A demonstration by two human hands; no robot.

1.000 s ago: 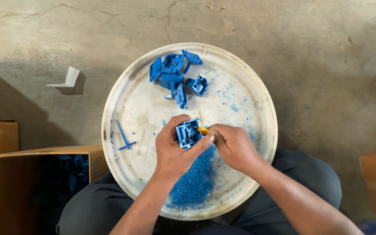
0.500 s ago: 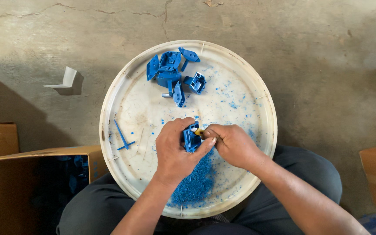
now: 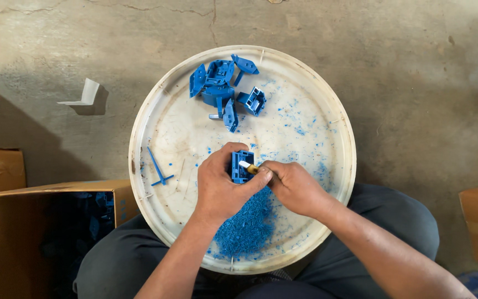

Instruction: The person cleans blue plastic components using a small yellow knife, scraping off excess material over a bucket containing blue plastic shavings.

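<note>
Two hands trimming a blue part over the tray

Left hand (image 3: 221, 185) grips a small blue plastic box-shaped moulding (image 3: 241, 165) at the centre of the round white plastic tray (image 3: 327, 105). Right hand (image 3: 294, 185) pinches a yellow-handled blade (image 3: 250, 167) against it. Blue shavings heap (image 3: 247, 224) at the tray's near side suggests much trimming done; pile of blue mouldings (image 3: 222, 88) at the far side. Blade tip hidden.

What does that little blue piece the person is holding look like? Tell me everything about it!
The blue piece is a small boxy part that looks like moulded plastic, with open hollows and thin walls. The left hand grips it from the left side, above the round white tray. A small yellow-handled blade in the right hand rests against its edge. A heap of blue shavings lies just below it.
</note>
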